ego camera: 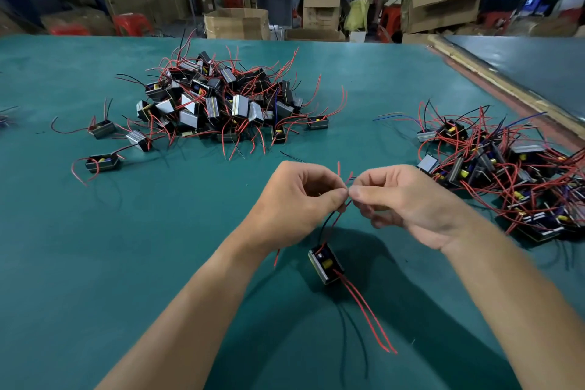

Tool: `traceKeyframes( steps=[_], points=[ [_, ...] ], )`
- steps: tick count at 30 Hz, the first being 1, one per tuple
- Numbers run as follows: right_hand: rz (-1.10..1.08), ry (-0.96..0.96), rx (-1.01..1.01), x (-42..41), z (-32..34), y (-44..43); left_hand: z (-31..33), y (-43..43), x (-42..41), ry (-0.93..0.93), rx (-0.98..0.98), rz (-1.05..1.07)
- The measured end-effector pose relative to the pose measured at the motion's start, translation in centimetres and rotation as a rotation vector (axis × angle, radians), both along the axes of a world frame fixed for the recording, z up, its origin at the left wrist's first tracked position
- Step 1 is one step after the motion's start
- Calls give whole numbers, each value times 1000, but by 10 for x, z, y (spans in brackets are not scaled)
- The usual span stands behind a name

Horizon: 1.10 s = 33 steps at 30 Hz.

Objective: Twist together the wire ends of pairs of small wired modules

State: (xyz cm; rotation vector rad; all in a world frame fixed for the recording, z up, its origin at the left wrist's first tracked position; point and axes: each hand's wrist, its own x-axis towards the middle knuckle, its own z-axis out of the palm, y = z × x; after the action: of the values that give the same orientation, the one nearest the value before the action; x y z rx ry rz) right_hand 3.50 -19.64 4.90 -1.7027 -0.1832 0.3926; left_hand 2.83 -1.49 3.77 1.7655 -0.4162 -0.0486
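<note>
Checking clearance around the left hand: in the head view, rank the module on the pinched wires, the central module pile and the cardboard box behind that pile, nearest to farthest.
1. Module on the pinched wires: just below the left hand.
2. Central module pile: ahead, slightly left on the table.
3. Cardboard box: beyond the table's far edge.

Nothing written could be read — no text, label, brand or number. Any print on the cardboard boxes on the floor beyond the far edge of the desk was too blurred to make out. The casings in the far pile of modules and the right pile of modules were too small to show a legible mark.
</note>
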Motion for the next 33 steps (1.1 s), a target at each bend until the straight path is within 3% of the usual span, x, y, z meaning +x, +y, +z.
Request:
traceKeyframes(
  steps=[4, 9, 19, 26, 29, 33],
  points=[
    [-126, -381, -102, 2, -8, 6, 0, 4, 4, 107, -29, 73],
    [-125, -626, -206, 4, -13, 5, 3, 6, 5, 219, -126, 49],
    [-66, -607, -415, -1, -6, 2, 1, 5, 3, 156, 9, 38],
    [-76, -558, -298, 0, -5, 4, -1, 5, 5, 121, 10, 86],
    [-239, -481, -268, 5, -10, 5, -1, 6, 6, 105, -20, 88],
    [-266, -262, -460, 9, -16, 2, -1, 6, 8, 110, -59, 119]
  ],
)
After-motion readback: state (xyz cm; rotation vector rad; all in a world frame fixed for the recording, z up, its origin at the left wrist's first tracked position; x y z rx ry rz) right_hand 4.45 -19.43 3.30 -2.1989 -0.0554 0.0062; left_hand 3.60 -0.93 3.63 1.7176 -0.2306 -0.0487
